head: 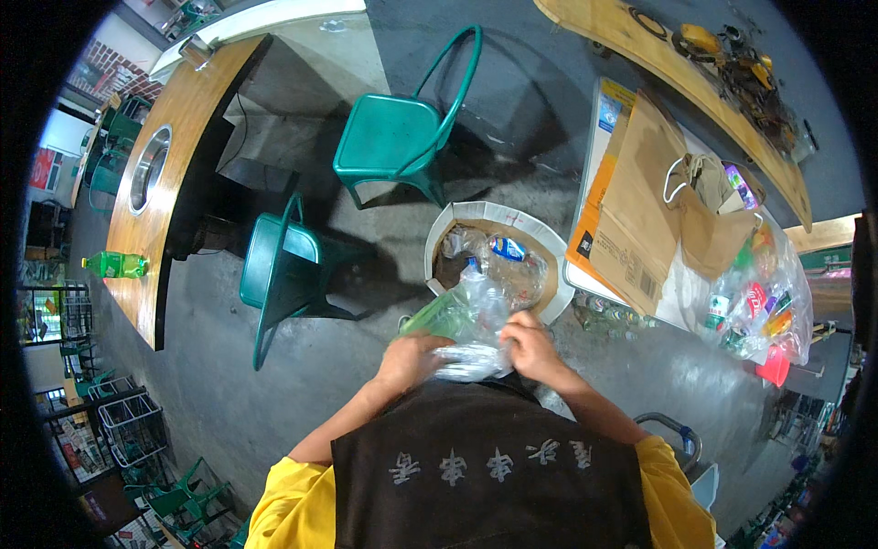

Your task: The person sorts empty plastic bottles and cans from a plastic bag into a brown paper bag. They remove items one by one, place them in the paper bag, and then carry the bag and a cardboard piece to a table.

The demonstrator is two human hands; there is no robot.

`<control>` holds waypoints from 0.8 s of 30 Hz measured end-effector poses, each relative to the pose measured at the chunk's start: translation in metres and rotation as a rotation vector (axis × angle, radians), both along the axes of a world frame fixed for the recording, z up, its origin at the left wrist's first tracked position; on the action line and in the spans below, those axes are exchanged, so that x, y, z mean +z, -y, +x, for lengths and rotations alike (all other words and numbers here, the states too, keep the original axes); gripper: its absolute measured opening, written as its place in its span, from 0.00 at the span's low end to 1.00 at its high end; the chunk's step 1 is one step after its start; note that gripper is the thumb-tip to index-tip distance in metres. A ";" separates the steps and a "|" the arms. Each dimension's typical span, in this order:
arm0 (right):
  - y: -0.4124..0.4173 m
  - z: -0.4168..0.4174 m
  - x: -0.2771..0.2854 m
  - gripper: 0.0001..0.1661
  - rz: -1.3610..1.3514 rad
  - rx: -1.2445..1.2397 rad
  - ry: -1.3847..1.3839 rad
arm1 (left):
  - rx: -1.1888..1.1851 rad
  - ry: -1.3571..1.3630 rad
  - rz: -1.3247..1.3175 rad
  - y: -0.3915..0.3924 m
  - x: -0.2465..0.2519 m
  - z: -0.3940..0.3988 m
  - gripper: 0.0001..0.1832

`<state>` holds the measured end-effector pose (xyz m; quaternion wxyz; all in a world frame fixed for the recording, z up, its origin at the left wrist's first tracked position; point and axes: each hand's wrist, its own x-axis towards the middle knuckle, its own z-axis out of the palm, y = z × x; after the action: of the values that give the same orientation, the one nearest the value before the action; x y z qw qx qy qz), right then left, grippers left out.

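Observation:
Both of my hands grip the mouth of a clear plastic bag (pixel 473 360) in front of my dark apron (pixel 490 508). My left hand (pixel 408 360) pinches its left edge, and my right hand (pixel 534 346) holds the right edge; both are slightly blurred. Something pale green (pixel 439 317) and what looks like a clear plastic bottle (pixel 485 295) show in or behind the film; I cannot tell which. Just beyond stands a round container with a white cardboard rim (pixel 501 214). Inside it lie a blue can (pixel 507 248) and crumpled clear plastic.
Green metal chairs (pixel 391 134) (pixel 278 250) stand ahead and left. A wooden table (pixel 199 144) bears a green bottle (pixel 123 265). At right are flattened cardboard (pixel 634 213), a bulging clear bag of bottles (pixel 761 302) and a red cup (pixel 774 366). Glass bottles (pixel 610 316) crowd the floor.

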<state>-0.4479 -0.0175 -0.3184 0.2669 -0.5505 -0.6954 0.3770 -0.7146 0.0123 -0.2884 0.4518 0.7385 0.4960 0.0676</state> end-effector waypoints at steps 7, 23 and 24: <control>0.005 -0.021 0.004 0.20 -0.271 0.293 -0.216 | 0.509 0.466 -0.559 0.007 -0.053 -0.028 0.06; 0.019 -0.020 -0.013 0.09 -0.631 -0.189 -0.600 | 0.718 0.637 -0.020 -0.024 0.014 -0.043 0.06; 0.021 -0.014 -0.017 0.07 -0.618 -0.232 -0.616 | 0.721 0.719 -0.088 -0.025 0.023 -0.053 0.06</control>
<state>-0.4623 -0.0384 -0.3357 0.3251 -0.5406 -0.3720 0.6809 -0.7679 0.0375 -0.2654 0.5725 0.4306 0.5348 0.4481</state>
